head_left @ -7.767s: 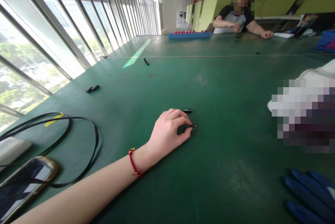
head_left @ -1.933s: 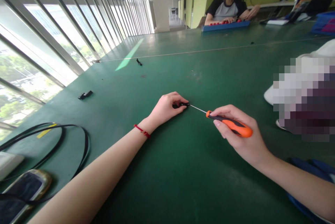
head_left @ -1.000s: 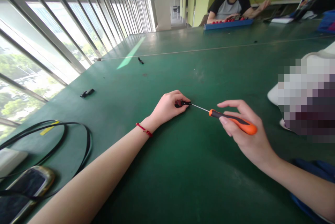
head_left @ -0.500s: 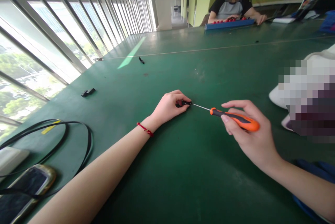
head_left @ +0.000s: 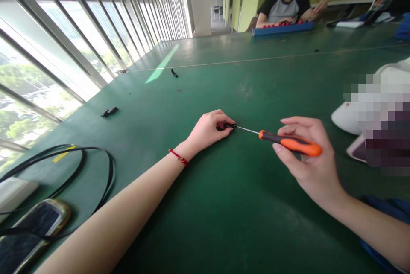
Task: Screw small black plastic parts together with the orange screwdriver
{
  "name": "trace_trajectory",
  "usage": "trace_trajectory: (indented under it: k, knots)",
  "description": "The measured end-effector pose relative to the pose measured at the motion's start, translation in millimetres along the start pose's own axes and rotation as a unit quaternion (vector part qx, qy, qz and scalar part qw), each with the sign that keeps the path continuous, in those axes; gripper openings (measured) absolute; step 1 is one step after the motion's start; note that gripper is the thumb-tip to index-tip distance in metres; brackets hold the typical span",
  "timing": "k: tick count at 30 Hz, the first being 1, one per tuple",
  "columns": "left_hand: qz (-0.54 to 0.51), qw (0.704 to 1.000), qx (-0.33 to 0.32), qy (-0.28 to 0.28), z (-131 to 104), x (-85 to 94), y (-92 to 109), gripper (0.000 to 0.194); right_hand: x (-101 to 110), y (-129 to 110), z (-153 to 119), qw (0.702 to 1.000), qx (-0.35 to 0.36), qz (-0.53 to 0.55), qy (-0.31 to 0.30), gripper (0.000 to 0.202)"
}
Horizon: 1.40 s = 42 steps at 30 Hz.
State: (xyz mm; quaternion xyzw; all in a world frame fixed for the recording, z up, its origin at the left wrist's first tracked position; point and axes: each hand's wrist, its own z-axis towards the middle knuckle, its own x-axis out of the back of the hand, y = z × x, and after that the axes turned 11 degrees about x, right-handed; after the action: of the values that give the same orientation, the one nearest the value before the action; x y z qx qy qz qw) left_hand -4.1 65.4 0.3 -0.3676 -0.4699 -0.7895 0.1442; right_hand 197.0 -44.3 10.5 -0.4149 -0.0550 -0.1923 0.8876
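My left hand (head_left: 213, 128) rests on the green table (head_left: 198, 210) and pinches a small black part (head_left: 231, 125) between thumb and fingers. Most of that part is covered by the fingers, so its kind cannot be told. An orange and black screwdriver (head_left: 290, 142) lies across my right hand (head_left: 315, 156), its handle end against the palm and the thumb below the grip. The thin metal shaft points left, and its tip meets the end of the black part.
Two small black pieces, a nearer one (head_left: 109, 112) and a farther one (head_left: 174, 73), lie at the left. A phone (head_left: 35, 227) and looped black cable (head_left: 110, 171) sit at lower left. Across the table a person (head_left: 283, 9) sits behind a blue tray (head_left: 283, 29).
The screwdriver handle has rotated, and my right hand's fingers have shifted around it. My left hand stays still on the black part. The person across has raised one hand.
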Motion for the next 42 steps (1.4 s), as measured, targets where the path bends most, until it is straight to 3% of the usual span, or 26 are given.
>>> trace_trajectory:
  k: [4,10,15,21,26,31,33,36,38,42]
  knots:
    - [-0.002,1.000,-0.001,-0.001,0.0,0.0,-0.2,0.015,0.4,-1.2,-0.7,0.996,-0.054,0.014,-0.076,0.015]
    - [-0.001,1.000,0.000,-0.001,-0.3,-0.1,0.2,0.015,0.0,0.6,-0.8,1.000,0.011,-0.002,0.011,0.034]
    - [0.001,1.000,-0.001,-0.002,0.0,-0.4,-0.8,0.016,0.0,-1.6,-1.7,0.995,-0.063,0.015,-0.080,0.014]
    - [0.002,1.000,0.003,-0.003,0.4,-0.5,-1.4,0.015,-0.5,2.7,-1.6,1.000,-0.003,0.021,0.016,0.040]
    - [0.001,1.000,-0.001,-0.001,0.5,-0.6,-1.7,0.015,-0.2,-0.5,-1.5,0.995,-0.075,-0.002,-0.073,0.015]
    - [0.005,1.000,0.001,-0.003,0.8,-0.8,-1.6,0.015,-0.8,-1.0,-1.0,1.000,0.008,-0.007,0.001,0.034]
    - [0.004,1.000,0.001,-0.004,0.8,-1.1,-1.6,0.015,-0.9,-1.9,-0.3,1.000,0.002,0.000,-0.012,0.034]
    - [0.002,1.000,-0.002,-0.003,0.7,-1.1,-1.6,0.015,-0.8,-3.7,-0.2,0.997,-0.048,-0.011,-0.061,0.017]
    - [0.002,1.000,-0.002,-0.003,0.7,-0.9,-1.3,0.015,-0.8,-3.2,-0.7,0.998,-0.044,-0.026,-0.044,0.015]
    - [0.005,1.000,-0.001,-0.006,0.8,-0.3,-0.7,0.015,-0.6,-1.5,-0.7,1.000,0.010,-0.014,0.016,0.033]
